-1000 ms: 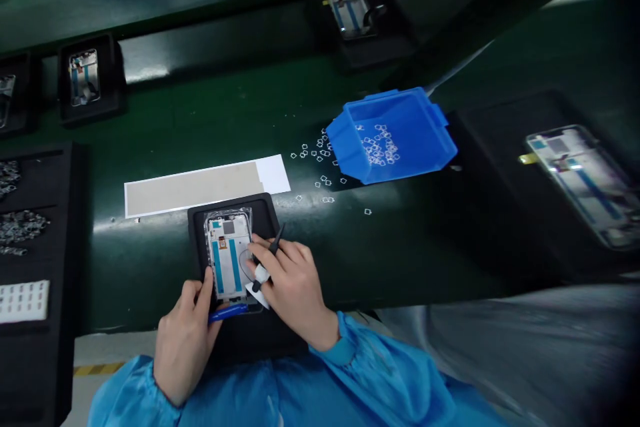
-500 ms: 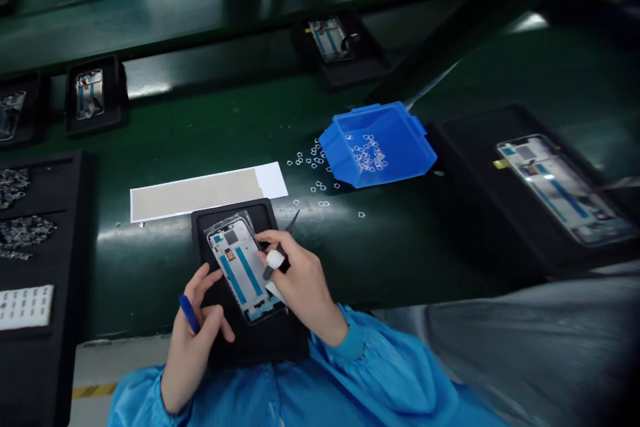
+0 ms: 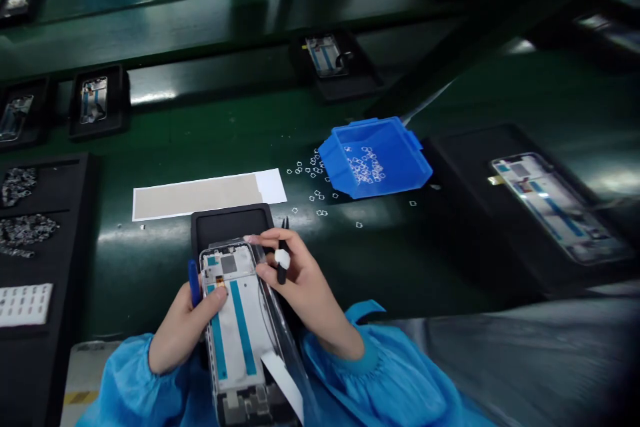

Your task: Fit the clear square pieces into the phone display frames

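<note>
Above the near edge of the tabletop [image 3: 125, 280], a phone frame [image 3: 230, 330] is held face up, partly in front of a black tray [image 3: 233, 220], its lower end running past the bottom of the view. The left hand [image 3: 187, 323] has its grip closed on the frame's left side, thumb lying across the face, presumably to keep it steady, while a blue stick-like tool [image 3: 194, 283] sits tucked by the fingers, perhaps so that it need not be put down. The right hand [image 3: 295, 267] has a narrow grip holding slim black tweezers [image 3: 283, 275] with tips pointing away, which seems to leave its fingertips free at the frame's upper right edge, beside clear film [image 3: 296, 350]; whether they pinch the film I cannot tell. A thin, matte white strip [image 3: 284, 385] slants over the frame's lower right. The frame itself is a rounded rectangle, pale and smooth, with two long flat teal bands and a grey square near its top. Just beyond the tray's far edge lies a flat beige sheet [image 3: 200, 199] bordered in white. Towards the tabletop's right side, a smooth blue plastic bin [image 3: 400, 160] contains small, thin, pale outline-shaped pieces [image 3: 369, 168], with more scattered off its left side.
</note>
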Demonstrator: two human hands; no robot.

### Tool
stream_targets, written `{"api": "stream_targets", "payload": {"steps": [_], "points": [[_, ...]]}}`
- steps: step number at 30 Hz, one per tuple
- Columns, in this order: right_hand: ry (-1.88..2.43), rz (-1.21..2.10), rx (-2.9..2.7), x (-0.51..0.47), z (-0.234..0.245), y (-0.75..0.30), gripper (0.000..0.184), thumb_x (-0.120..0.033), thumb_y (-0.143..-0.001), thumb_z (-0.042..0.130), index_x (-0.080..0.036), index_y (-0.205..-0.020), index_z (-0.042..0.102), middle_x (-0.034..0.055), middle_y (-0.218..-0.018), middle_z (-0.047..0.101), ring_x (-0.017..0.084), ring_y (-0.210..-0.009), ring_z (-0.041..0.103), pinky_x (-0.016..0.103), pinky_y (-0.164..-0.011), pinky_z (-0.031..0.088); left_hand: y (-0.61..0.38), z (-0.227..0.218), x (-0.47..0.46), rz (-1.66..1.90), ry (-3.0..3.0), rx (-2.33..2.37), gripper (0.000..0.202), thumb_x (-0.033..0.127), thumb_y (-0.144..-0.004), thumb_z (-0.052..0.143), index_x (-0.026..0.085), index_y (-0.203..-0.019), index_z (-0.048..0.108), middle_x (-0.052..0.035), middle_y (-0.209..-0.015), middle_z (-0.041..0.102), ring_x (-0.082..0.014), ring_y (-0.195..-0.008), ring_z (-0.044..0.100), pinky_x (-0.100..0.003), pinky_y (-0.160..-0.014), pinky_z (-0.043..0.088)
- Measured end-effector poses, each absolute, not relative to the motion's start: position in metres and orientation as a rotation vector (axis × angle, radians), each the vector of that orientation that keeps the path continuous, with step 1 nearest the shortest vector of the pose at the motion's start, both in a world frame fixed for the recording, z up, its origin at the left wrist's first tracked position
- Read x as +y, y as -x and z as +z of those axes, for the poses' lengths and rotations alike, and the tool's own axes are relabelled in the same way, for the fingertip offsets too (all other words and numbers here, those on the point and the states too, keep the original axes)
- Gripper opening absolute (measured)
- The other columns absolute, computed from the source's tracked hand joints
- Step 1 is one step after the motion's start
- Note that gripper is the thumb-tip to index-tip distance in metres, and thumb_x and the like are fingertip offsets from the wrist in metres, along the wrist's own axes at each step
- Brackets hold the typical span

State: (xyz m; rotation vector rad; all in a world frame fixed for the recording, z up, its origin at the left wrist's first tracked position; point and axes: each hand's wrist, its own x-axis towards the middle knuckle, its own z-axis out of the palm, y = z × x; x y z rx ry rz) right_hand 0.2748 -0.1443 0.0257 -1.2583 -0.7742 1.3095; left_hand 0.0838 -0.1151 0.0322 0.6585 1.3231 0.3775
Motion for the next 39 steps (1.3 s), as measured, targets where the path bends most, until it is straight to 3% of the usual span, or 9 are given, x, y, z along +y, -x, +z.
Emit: {"api": "stream_targets", "payload": {"steps": [4,10,18,25,34,39], "points": [[1.266,1.339,-0.771,-0.139,0.023,-0.273,0.030,-0.032,-0.083,0.070,-0.026,-0.107,0.052,0.0051,-0.114,0.066,0.017,-0.088,0.063,0.031,-0.075,0.053,-0.088,0.034,-0.117,0.399,-0.550,1.265,0.073,0.055,-0.057,0.087,0.012,-0.113,0.067,-0.0138,-0.104,0.074,-0.0321,-0.094,0.070,-0.038,-0.080,0.059],[1.274,1.409,-0.726,-0.140,0.019,-0.271,0.033,-0.037,-0.083,0.070,-0.027,-0.107,0.050,0.0046,-0.115,0.065,0.016,-0.077,0.063,0.029,-0.060,0.054,-0.088,0.037,-0.115,0.387,-0.458,1.218,0.060,0.043,-0.065,0.086,0.011,-0.113,0.068,-0.0129,-0.093,0.076,-0.0288,-0.083,0.073,-0.035,-0.073,0.061],[1.275,1.412,-0.721,-0.140,0.017,-0.270,0.032,-0.036,-0.083,0.069,-0.026,-0.107,0.050,0.0051,-0.114,0.064,0.014,-0.074,0.062,0.027,-0.056,0.055,-0.088,0.037,-0.113,0.393,-0.385,1.212,0.058,0.042,-0.063,0.088,0.011,-0.107,0.069,-0.0119,-0.085,0.076,-0.0248,-0.073,0.073,-0.025,-0.057,0.057],[1.286,1.418,-0.719,-0.140,0.019,-0.270,0.033,-0.038,-0.082,0.070,-0.027,-0.106,0.050,0.0050,-0.113,0.065,0.013,-0.067,0.058,0.028,-0.056,0.054,-0.085,0.033,-0.117,0.375,-0.451,1.213,0.057,0.042,-0.070,0.082,0.011,-0.115,0.067,-0.0139,-0.090,0.076,-0.0279,-0.077,0.073,-0.034,-0.068,0.061],[1.252,1.419,-0.694,-0.140,0.019,-0.268,0.034,-0.040,-0.083,0.070,-0.027,-0.107,0.050,0.0042,-0.110,0.065,0.011,-0.061,0.055,0.027,-0.052,0.052,-0.084,0.046,-0.113,0.327,-0.354,1.316,0.051,0.036,-0.074,0.079,0.013,-0.117,0.064,-0.0111,-0.085,0.076,-0.0256,-0.071,0.073,-0.033,-0.062,0.061],[1.283,1.382,-0.715,-0.139,0.020,-0.268,0.034,-0.039,-0.084,0.070,-0.026,-0.109,0.051,0.0048,-0.109,0.067,0.014,-0.071,0.060,0.030,-0.064,0.055,-0.082,0.046,-0.116,0.326,-0.424,1.297,0.055,0.040,-0.073,0.080,0.014,-0.119,0.064,-0.0107,-0.090,0.075,-0.0252,-0.076,0.072,-0.031,-0.064,0.059]]}}
